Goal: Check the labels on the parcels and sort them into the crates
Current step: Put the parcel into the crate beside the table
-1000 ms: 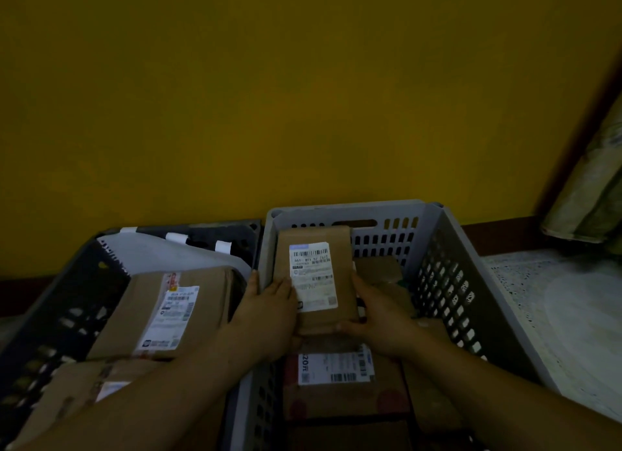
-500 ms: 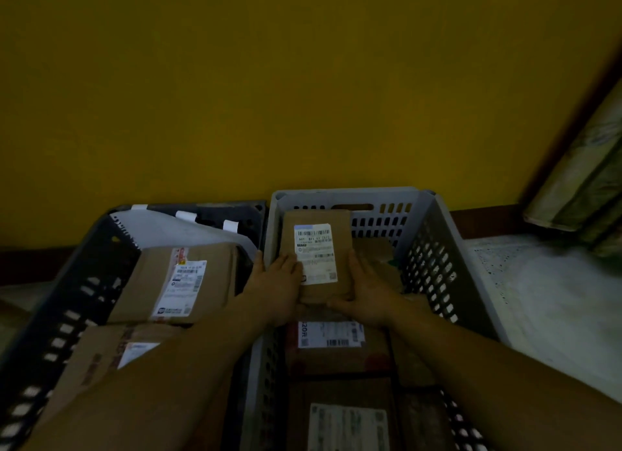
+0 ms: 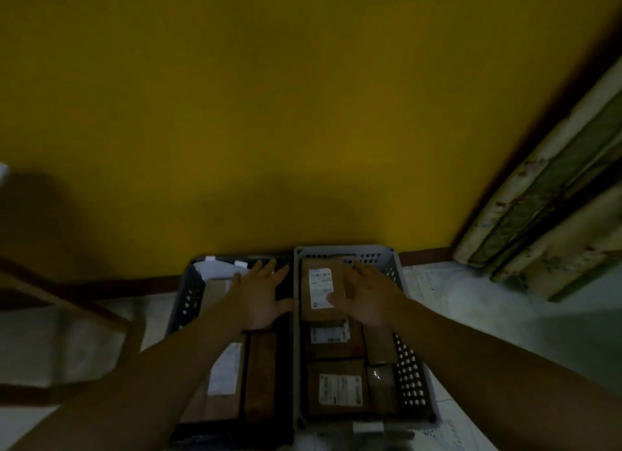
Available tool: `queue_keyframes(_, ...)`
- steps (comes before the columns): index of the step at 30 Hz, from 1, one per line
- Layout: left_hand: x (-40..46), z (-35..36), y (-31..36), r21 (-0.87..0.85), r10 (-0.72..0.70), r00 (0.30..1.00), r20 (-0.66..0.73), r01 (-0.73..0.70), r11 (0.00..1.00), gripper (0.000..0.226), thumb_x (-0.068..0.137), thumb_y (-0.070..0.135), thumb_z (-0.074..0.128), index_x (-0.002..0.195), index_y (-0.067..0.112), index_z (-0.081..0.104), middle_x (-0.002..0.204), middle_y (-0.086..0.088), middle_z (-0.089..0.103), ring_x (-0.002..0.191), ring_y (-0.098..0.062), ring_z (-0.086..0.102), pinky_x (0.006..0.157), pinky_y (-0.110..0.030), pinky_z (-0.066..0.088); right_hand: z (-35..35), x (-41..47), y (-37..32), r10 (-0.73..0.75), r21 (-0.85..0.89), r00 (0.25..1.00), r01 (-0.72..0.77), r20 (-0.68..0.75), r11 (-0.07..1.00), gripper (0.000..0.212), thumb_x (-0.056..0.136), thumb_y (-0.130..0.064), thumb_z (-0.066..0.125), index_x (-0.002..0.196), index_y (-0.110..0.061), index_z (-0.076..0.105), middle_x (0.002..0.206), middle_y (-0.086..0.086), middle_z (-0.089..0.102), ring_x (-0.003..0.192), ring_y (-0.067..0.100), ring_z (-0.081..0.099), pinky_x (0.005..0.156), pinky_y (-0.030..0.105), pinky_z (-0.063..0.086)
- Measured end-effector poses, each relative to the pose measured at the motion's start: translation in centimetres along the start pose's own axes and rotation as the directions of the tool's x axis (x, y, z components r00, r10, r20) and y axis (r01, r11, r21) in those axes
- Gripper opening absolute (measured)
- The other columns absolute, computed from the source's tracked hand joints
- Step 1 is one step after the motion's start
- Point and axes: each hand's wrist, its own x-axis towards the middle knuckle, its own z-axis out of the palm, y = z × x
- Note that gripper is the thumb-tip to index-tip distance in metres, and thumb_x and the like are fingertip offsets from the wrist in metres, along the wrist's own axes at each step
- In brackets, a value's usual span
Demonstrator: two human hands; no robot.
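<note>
A small brown parcel with a white label (image 3: 321,287) lies at the far end of the light grey crate (image 3: 414,366), on top of other labelled brown parcels (image 3: 338,388). My right hand (image 3: 367,295) hovers just right of it, fingers spread, thumb over the label's lower corner. My left hand (image 3: 261,292) is spread open over the far end of the dark crate (image 3: 188,299), which holds more cardboard parcels (image 3: 225,373). Neither hand holds anything.
Both crates stand side by side on a pale floor against a yellow wall. A rolled, patterned mattress (image 3: 552,221) leans in the right corner. A wooden frame edge (image 3: 60,299) crosses the left side.
Both hands have let go of the small labelled parcel and spread open; it now lies in the grey crate. The view has pulled back and up, showing both crates whole.
</note>
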Motion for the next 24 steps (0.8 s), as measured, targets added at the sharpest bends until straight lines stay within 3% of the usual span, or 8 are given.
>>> queue_keyframes(2, -3.9, -4.5, 0.0, -0.084, 0.016, 1.000, -0.026, -0.019, 0.996, 0.082, 0.094, 0.059, 0.043, 0.155, 0.024, 0.000, 0.162, -0.002, -0.007, 0.149, -0.024, -0.003, 0.119, -0.051, 0.006, -3.8, -3.7, -3.1, 0.003, -0.049, 0.999, -0.006, -0.048, 0.999, 0.084, 0.094, -0.064, 0.039, 0.156, -0.018, 0.007, 0.163, 0.007, 0.006, 0.149, 0.028, 0.005, 0.121, 0.045, 0.007)
queue_keyframes(4, -7.1, -8.5, 0.0, -0.119, 0.031, 0.999, -0.041, -0.035, 0.992, 0.082, 0.094, 0.056, 0.045, 0.155, 0.020, 0.003, 0.162, -0.003, -0.005, 0.149, -0.023, 0.001, 0.120, -0.043, 0.007, -7.3, -7.0, -5.7, 0.021, -0.067, 0.997, -0.026, -0.074, 0.997, 0.079, 0.095, -0.062, 0.038, 0.155, -0.018, 0.011, 0.163, 0.009, 0.008, 0.149, 0.030, 0.007, 0.121, 0.046, 0.008)
queue_keyframes(9, -15.8, -17.5, 0.1, -0.122, 0.016, 0.995, -0.097, -0.028, 0.992, 0.084, 0.092, 0.059, 0.046, 0.154, 0.027, 0.000, 0.162, -0.001, -0.008, 0.149, -0.023, -0.003, 0.119, -0.050, 0.009, -15.7, -15.1, -12.0, 0.005, -0.122, 0.996, -0.017, -0.090, 0.992, 0.083, 0.094, -0.068, 0.030, 0.156, -0.023, -0.001, 0.163, 0.006, -0.004, 0.150, 0.026, -0.002, 0.121, 0.047, 0.008)
queue_keyframes(18, -31.3, -25.1, 1.5, -0.229, -0.050, 0.953, -0.297, -0.020, 0.973, 0.078, 0.094, 0.049, 0.050, 0.155, 0.027, 0.007, 0.162, -0.001, -0.002, 0.149, -0.023, 0.005, 0.119, -0.040, 0.017, -23.9, -27.7, -19.1, -0.155, -0.238, 0.959, 0.098, -0.236, 0.966, 0.081, 0.093, -0.070, 0.029, 0.156, -0.026, 0.003, 0.164, 0.003, 0.001, 0.150, 0.024, 0.001, 0.120, 0.048, 0.011)
queue_keyframes(24, -42.7, -29.1, 1.0, -0.221, -0.142, 0.856, -0.496, 0.033, 0.975, 0.075, 0.095, 0.044, 0.053, 0.154, 0.022, 0.013, 0.162, -0.004, 0.005, 0.148, -0.021, 0.012, 0.115, -0.031, 0.017, -27.2, -35.0, -25.0, -0.327, -0.310, 0.878, 0.221, -0.349, 0.925, 0.083, 0.092, -0.071, 0.032, 0.156, -0.026, 0.006, 0.164, 0.002, 0.007, 0.150, 0.023, 0.008, 0.120, 0.041, 0.015)
